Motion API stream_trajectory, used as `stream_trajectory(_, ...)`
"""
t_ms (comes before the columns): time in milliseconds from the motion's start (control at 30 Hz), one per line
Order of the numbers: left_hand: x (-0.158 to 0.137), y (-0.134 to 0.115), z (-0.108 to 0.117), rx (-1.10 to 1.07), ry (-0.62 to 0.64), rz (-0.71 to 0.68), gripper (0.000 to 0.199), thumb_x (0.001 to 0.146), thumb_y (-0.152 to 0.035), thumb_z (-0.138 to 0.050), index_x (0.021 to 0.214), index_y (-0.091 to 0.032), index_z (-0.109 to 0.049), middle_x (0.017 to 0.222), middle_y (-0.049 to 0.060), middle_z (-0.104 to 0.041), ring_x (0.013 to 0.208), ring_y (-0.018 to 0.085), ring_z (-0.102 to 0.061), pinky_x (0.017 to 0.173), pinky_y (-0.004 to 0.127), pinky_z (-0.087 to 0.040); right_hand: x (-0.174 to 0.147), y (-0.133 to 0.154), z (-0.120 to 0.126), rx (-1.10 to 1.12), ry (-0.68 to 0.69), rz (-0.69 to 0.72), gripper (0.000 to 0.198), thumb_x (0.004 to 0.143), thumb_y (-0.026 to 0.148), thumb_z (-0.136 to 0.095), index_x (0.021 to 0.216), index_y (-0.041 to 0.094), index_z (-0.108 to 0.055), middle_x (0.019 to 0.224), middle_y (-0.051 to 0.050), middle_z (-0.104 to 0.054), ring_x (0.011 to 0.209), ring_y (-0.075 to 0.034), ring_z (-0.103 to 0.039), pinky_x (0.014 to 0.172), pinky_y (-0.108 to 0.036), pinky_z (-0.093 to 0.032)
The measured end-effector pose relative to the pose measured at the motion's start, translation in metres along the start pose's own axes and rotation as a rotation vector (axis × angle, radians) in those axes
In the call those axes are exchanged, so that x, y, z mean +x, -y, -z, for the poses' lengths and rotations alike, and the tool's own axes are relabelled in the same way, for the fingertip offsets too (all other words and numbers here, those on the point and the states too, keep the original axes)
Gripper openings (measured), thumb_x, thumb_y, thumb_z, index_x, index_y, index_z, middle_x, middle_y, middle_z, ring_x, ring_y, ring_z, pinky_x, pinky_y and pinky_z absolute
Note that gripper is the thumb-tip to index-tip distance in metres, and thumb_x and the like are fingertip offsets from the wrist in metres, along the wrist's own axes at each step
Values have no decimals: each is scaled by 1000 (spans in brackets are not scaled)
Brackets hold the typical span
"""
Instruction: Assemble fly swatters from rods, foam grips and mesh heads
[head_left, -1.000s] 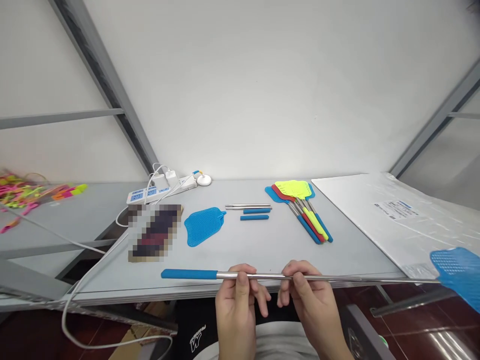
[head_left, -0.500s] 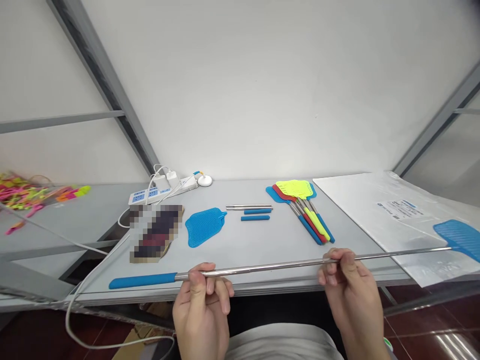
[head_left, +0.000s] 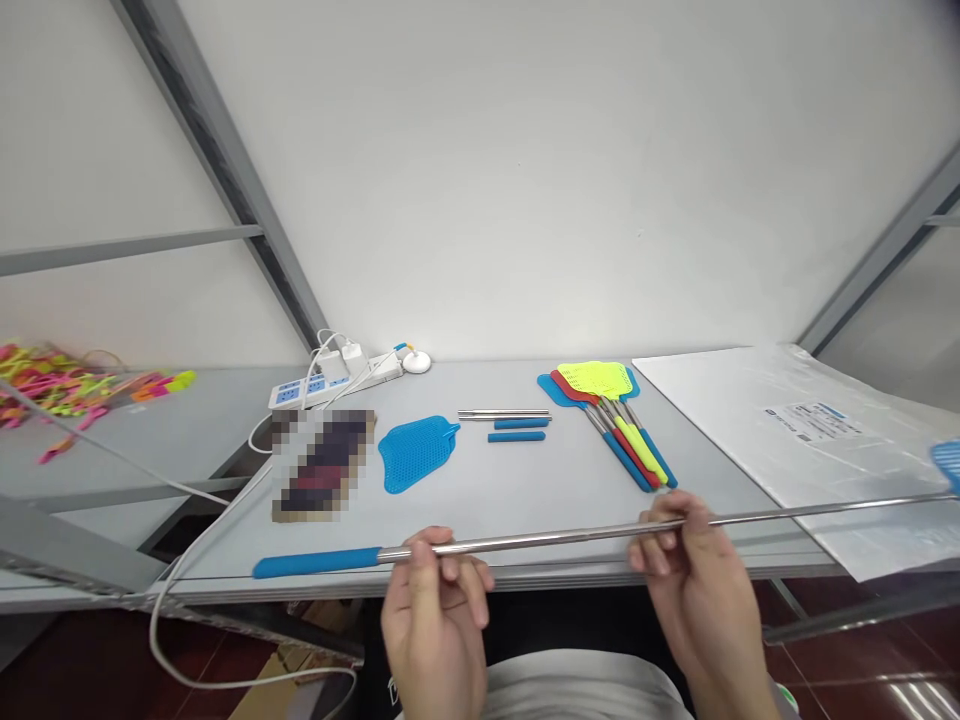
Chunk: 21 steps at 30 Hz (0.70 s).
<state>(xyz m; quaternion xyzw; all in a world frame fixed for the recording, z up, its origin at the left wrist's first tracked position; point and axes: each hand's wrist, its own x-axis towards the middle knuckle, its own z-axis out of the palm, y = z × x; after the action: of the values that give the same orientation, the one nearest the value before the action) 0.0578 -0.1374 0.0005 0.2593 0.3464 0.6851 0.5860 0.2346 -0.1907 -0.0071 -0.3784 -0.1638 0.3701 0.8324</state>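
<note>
A telescopic fly swatter [head_left: 540, 540] lies across both hands above the front edge of the shelf, its metal rod drawn out long. Its blue grip points left and its blue head, cut off by the picture's edge, is at far right. My left hand [head_left: 439, 620] pinches the rod just beside the grip, thumb on top. My right hand [head_left: 690, 570] pinches the thinner rod farther right. Beyond them lie a loose blue swatter head [head_left: 418, 455], metal rods [head_left: 502, 414] and blue grip sleeves [head_left: 516, 436]. Several swatters with yellow, red and blue heads [head_left: 600, 380] lie in a bundle.
White plastic packaging [head_left: 750, 420] with a label covers the right side of the shelf. At back left sits a power strip [head_left: 300, 390] with white cables. A pixelated item [head_left: 322, 465] lies left. Colourful pieces [head_left: 67, 395] are heaped on the neighbouring shelf.
The swatter has shifted right with both hands still on it, the left hand moving more than the right. More of its head is now out of view.
</note>
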Motion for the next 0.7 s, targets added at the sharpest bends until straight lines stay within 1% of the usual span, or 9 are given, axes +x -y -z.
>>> stream_trajectory(100,-8,9,-3,16,91,140,30,89,-46,-65,90,-17,-67,60,-6,-51,39,6,-45,53,26,-49,-12,-13,-4,-49,119,-73,27,94,46,-57,87,22,-66,65,4,-47,49,-8,-46,52,-27,-47)
stream_trajectory(167,-8,12,-3,11,109,179,33,89,-48,-64,89,-16,-69,60,-5,-50,41,6,-46,54,27,-49,-15,-17,-4,-71,123,-77,32,95,48,-55,83,21,-66,64,3,-48,50,-9,-47,53,-28,-47)
stream_trajectory(233,-6,11,-2,1,75,163,35,88,-49,-65,89,-15,-70,59,-6,-46,43,6,-44,53,26,-47,-15,-17,-3,-87,89,-74,33,94,48,-57,82,20,-67,61,3,-46,51,-9,-46,53,-27,-46)
stream_trajectory(333,-1,7,-1,-19,19,118,34,88,-48,-67,90,-14,-70,54,-8,-35,42,4,-36,48,22,-40,-12,-13,0,-77,37,-80,31,93,48,-59,84,19,-68,58,4,-40,52,-9,-43,53,-25,-45)
stream_trajectory(433,2,4,-2,-36,34,125,33,89,-46,-66,90,-13,-71,49,-9,-29,41,4,-30,46,20,-36,-8,-8,3,-51,-23,-64,30,92,47,-62,84,19,-68,58,5,-38,53,-9,-41,53,-24,-44)
stream_trajectory(500,3,4,-2,-42,59,165,32,90,-44,-66,91,-13,-71,48,-10,-28,41,4,-28,45,19,-34,-5,-5,5,-52,-48,-64,30,90,48,-63,83,19,-69,59,5,-38,53,-9,-40,51,-23,-43)
stream_trajectory(567,5,6,0,-56,76,190,29,89,-42,-68,90,-13,-71,49,-9,-30,41,3,-29,45,19,-35,-2,-4,8,-75,-36,-81,30,89,48,-65,83,19,-69,59,4,-39,53,-9,-40,50,-24,-43)
stream_trajectory(633,7,7,3,-92,73,180,29,88,-42,-68,88,-13,-70,53,-9,-33,40,3,-30,45,20,-36,0,-6,8,-94,-14,-92,30,88,48,-66,82,18,-69,59,4,-40,52,-9,-41,50,-24,-43)
stream_trajectory(700,10,6,5,-137,38,154,33,87,-46,-67,83,-14,-69,54,-8,-33,39,3,-30,44,21,-35,0,-9,6,-88,-7,-95,31,88,48,-66,81,18,-68,59,4,-41,51,-8,-40,50,-24,-43)
